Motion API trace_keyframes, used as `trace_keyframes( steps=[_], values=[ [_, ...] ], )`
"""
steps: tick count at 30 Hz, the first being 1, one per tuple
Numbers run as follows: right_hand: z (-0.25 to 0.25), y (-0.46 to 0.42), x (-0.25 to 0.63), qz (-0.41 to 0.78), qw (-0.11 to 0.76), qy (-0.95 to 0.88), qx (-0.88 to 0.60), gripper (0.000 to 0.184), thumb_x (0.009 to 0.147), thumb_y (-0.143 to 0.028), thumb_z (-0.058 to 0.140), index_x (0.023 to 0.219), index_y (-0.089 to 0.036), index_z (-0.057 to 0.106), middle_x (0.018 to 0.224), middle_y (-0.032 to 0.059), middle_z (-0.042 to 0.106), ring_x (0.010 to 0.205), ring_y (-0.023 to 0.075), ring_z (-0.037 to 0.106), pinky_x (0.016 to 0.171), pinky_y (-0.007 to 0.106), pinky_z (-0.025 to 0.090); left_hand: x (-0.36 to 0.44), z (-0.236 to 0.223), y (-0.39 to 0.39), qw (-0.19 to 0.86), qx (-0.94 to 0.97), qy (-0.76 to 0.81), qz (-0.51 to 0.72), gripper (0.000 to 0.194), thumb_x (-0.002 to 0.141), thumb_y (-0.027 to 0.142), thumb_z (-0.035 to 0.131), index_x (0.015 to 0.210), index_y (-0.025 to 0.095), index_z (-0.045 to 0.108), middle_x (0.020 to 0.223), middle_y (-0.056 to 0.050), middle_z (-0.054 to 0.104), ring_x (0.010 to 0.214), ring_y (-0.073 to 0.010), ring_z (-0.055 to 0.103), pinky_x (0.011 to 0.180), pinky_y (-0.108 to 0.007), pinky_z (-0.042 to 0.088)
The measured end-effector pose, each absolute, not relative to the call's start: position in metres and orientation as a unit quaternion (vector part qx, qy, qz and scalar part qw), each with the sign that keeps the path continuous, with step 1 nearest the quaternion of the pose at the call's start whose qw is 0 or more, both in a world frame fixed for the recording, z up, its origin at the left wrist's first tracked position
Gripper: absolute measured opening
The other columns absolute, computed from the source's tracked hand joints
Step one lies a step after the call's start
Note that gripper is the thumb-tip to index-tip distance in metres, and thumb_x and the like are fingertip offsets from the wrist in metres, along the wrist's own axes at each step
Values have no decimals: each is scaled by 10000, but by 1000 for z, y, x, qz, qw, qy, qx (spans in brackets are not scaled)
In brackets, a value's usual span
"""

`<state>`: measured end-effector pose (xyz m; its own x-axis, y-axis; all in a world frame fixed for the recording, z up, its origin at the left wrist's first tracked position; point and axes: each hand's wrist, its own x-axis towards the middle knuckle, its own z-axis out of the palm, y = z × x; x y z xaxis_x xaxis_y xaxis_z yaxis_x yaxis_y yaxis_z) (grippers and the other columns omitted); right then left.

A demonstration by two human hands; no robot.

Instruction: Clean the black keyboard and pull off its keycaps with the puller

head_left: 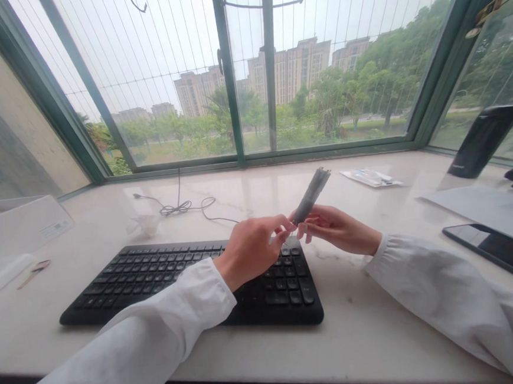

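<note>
A slim grey rolled tube [312, 195] with a frayed or metal-tipped upper end stands tilted up and to the right above the keyboard. My right hand [336, 230] grips its lower end between thumb and fingers. My left hand [252, 251] comes in from the left, its fingertips pinching the same lower end, right beside my right fingers. Both white sleeves reach the wrists. A black keyboard [188, 286] lies directly under my left hand, and neither hand rests on it.
The white marble counter [360, 326] runs along a green-framed window [229, 70]. On it are a black cable [178, 207], a black cylinder [483, 141], a phone [496, 254], papers [484, 209], a clear box [14, 226] and a small packet [371, 177].
</note>
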<state>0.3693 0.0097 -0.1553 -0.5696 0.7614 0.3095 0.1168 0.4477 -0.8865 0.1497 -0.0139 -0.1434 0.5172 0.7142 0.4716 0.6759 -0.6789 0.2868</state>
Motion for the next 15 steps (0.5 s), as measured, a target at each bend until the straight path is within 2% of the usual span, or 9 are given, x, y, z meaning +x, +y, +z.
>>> trace_keyframes(
  steps=[3,8,12,15],
  values=[
    [-157,8,366,437,381,-768,-272,409,878,-516,631,1086,-163,627,903,68,675,835,187,646,695,328,543,147,-141,-12,-45,882,389,263,145,957,292,517,995,273,656,890,38,736,717,-153,662,573,-247,355],
    [-158,4,358,502,400,-714,-279,420,834,-505,688,1068,-163,620,1000,89,698,963,234,674,848,402,544,145,-132,-13,-126,893,376,213,228,987,306,440,944,238,654,806,8,722,680,-179,665,513,-247,326],
    [-161,6,354,487,414,-717,-278,438,841,-539,664,1049,-155,647,969,75,698,950,217,663,892,413,529,146,-129,-17,-162,904,348,187,233,988,273,433,1057,240,653,847,-19,735,722,-186,684,527,-235,366],
    [-163,10,355,464,416,-727,-288,492,818,-596,654,1027,-151,684,1020,97,710,995,246,656,872,423,540,144,-126,-15,-167,909,341,173,262,990,287,434,1107,241,664,849,-32,739,739,-194,694,547,-243,404]
  ],
)
